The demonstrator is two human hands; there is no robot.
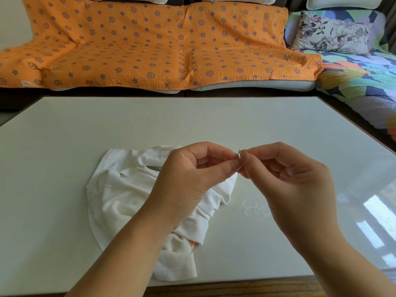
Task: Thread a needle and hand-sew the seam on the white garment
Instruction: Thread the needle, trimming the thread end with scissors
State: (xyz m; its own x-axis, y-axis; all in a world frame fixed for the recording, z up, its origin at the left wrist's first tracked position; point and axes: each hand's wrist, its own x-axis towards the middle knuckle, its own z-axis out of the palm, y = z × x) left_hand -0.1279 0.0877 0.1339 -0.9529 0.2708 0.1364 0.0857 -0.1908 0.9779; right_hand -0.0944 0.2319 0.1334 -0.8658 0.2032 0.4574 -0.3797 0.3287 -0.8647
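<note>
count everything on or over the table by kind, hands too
hands: 2 (left hand, right hand)
needle: 1
white garment: 1
thread, a loose tangle: 1
total: 5

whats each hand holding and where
Left hand pinches the needle just below its exposed end; right hand pinches beside that end, what it holds cannot be told.

A thin metal needle [238, 153] is standing nearly upright, its end poking out above the pinching fingertips of the left hand [188, 174], right against the pinched fingertips of the right hand [285, 174]. White thread [255, 207] is lying in loose loops on the desk [192, 121], a faint strand rising toward the right hand. The white garment [120, 194] is lying crumpled on the desk, just beside the loops.
</note>
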